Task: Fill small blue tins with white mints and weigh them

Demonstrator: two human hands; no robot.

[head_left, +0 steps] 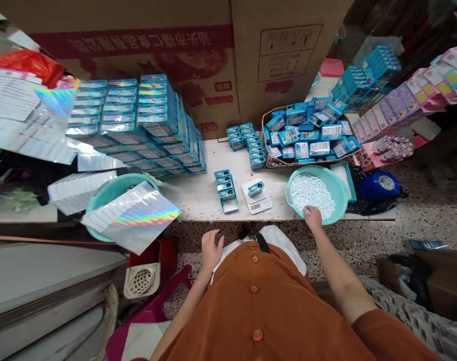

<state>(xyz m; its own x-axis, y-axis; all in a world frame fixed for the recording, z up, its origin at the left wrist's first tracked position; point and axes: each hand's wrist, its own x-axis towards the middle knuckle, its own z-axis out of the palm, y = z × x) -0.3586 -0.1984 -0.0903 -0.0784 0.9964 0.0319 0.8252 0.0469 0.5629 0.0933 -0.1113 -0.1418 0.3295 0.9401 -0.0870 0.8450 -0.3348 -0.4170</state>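
My right hand (313, 216) is at the near rim of a teal basin (341, 193) of small white pellets (311, 193); its fingers are closed at the pellets, and what they hold is too small to make out. My left hand (212, 248) hovers in front of the table edge, fingers apart, holding nothing. Between them, a white scale (259, 205) bears one small blue box (256, 188). Left of the scale, several small blue boxes (225, 186) stand in a row in a tray (230, 206).
Tall stacks of wrapped blue boxes (153, 128) stand at the left. A carton (288, 164) full of blue boxes is behind the basin. A silvery sheet (138, 220) lies over another teal basin (111, 193). Blue tape (379, 185) is at the right.
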